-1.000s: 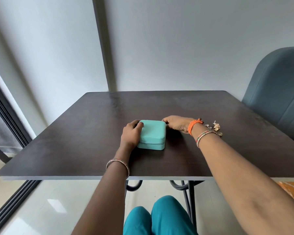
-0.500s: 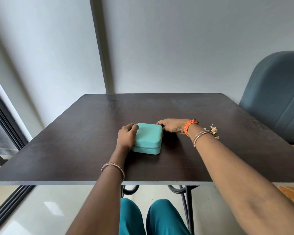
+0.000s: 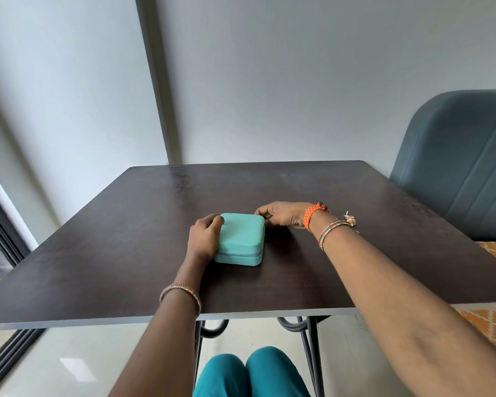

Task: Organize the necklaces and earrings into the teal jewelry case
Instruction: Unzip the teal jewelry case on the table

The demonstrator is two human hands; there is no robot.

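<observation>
case: teal jewelry case (image 3: 239, 239) zipped up, mid desk (image 3: 126, 239)
left hand (image 3: 204, 239): fingers curled around its 9 o'clock side
right hand (image 3: 284, 214): fingertips pinching at the 1 o'clock corner, likely the zipper pull
jewelry: small pile (image 3: 350, 219) at 3 o'clock, right hand's closer

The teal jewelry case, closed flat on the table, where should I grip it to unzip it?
Steady the teal jewelry case by its left side wall, as the left hand does. Bring the right hand to the far right corner, since the zipper seam runs round the sides; the pull itself isn't visible.
</observation>
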